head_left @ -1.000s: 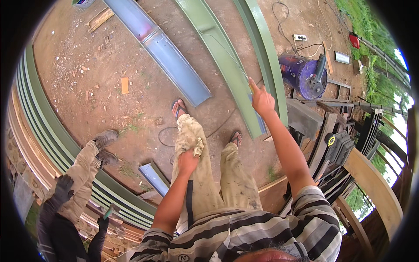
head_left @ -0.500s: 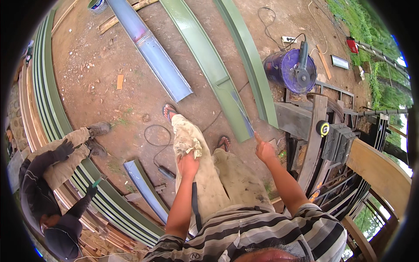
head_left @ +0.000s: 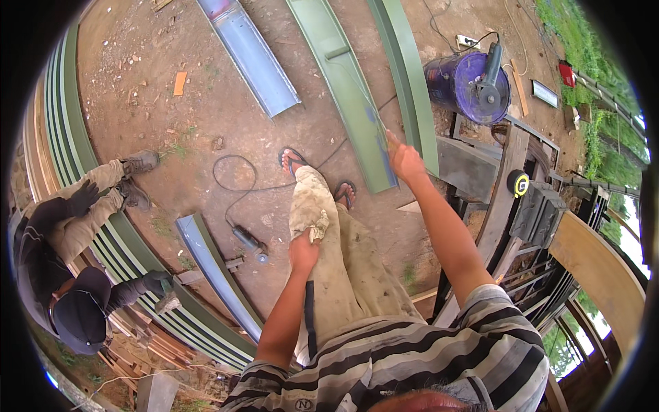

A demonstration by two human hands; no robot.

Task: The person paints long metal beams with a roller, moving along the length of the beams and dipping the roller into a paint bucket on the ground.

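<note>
My right hand (head_left: 406, 161) is closed around the handle of a paint roller (head_left: 337, 52), whose thin rod runs up from my fingers. The green roller head lies inside a long green-painted metal channel (head_left: 357, 103). Bluish streaks show along that channel's right side near its close end. In my left hand (head_left: 303, 253), resting against my leg, is a crumpled cloth (head_left: 318, 228). Another green metal beam (head_left: 405, 75) lies just right of the channel, and a bluish-grey channel (head_left: 257, 65) lies to its left.
An angle grinder (head_left: 489, 79) rests on a purple drum (head_left: 456, 89). A second power tool (head_left: 247, 239) with a cord lies left of my feet. A tape measure (head_left: 518, 183) sits beside a vise (head_left: 539, 213). At left, a co-worker (head_left: 68, 275) sits on stacked green beams (head_left: 130, 254).
My right hand has moved away from me, pushing the roller farther up the channel. My left hand keeps the cloth. The view has shifted, and the co-worker's lower hand and head have moved.
</note>
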